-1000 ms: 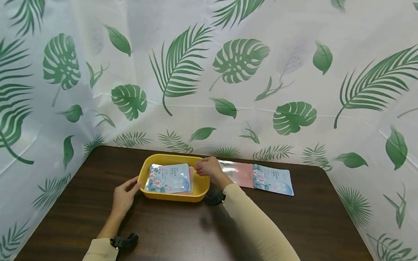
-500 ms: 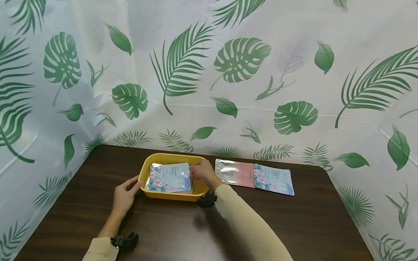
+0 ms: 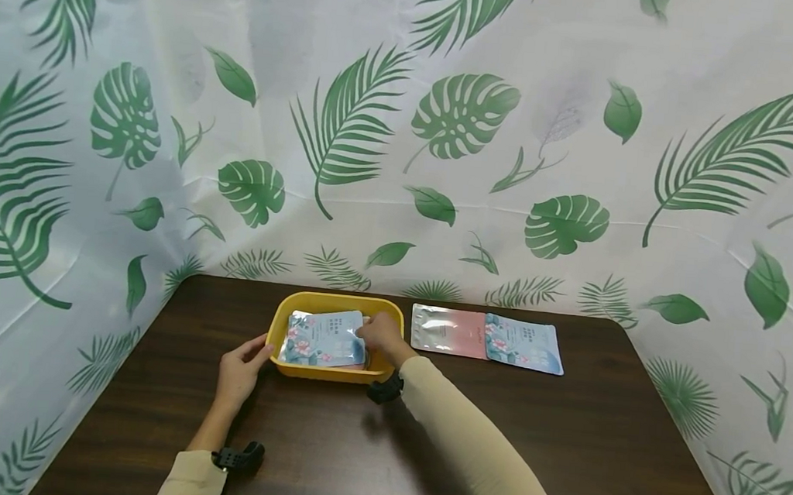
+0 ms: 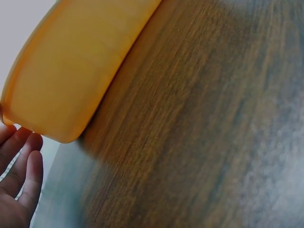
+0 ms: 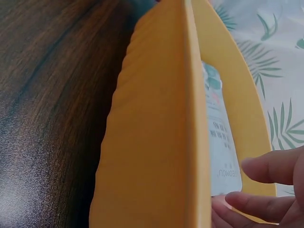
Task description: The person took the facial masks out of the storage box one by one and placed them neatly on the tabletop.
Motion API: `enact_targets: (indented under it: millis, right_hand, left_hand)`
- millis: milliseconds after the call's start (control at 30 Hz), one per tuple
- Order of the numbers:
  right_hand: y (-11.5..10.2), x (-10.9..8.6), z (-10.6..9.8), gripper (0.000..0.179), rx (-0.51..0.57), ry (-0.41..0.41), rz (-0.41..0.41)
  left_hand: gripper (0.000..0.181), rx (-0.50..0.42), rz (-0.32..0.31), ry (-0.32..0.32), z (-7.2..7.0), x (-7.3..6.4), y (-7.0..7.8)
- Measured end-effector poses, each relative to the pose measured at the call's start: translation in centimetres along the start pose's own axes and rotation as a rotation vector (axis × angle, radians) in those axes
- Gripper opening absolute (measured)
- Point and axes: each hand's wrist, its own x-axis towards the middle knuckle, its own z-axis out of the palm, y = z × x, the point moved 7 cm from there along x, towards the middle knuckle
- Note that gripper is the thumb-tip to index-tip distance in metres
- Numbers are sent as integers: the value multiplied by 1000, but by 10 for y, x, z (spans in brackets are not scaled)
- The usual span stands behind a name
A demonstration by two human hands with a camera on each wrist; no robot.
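A yellow plastic basket [image 3: 330,375] sits near the table's back edge. Inside it lies a blue floral sachet [image 3: 325,338], with a pink edge showing beneath. My left hand [image 3: 240,371] touches the basket's left end; in the left wrist view its fingers [image 4: 33,173] are fairly straight, the tips at the rim. My right hand [image 3: 384,333] reaches over the basket at the blue sachet's right edge. In the right wrist view its thumb [image 5: 268,167] and index finger [image 5: 259,205] stand apart around the sachet's corner [image 5: 225,178], with no firm grip visible.
To the right of the basket lie a silver-and-pink sachet [image 3: 451,331] and another blue floral sachet [image 3: 525,343], with their edges meeting. The dark wood table [image 3: 325,444] ends at a leaf-print cloth [image 3: 468,230] behind. Black straps with cameras circle both wrists.
My right hand has moved left and down into the basket, up to the blue sachet's right edge. The pink sachet outside is fully uncovered. My left hand stays on the basket.
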Motion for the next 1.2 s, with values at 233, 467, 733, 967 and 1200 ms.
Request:
enact_targets:
  millis: [233, 467, 733, 967, 1200]
  right_hand:
    - [-3, -6, 1, 13, -47, -8, 28]
    - [0, -8, 4, 11, 84, 9, 55]
    - [-1, -9, 5, 17, 134, 28, 48]
    - [-3, -11, 8, 24, 165, 10, 28]
    - [-4, -11, 7, 23, 169, 50, 16]
  left_hand:
    - [46, 19, -14, -4, 1, 1, 1]
    - [43, 27, -12, -7, 1, 2, 0]
    - [42, 26, -11, -9, 0, 2, 1]
    - [45, 32, -17, -30, 0, 1, 1]
    - [45, 44, -31, -35, -1, 1, 0]
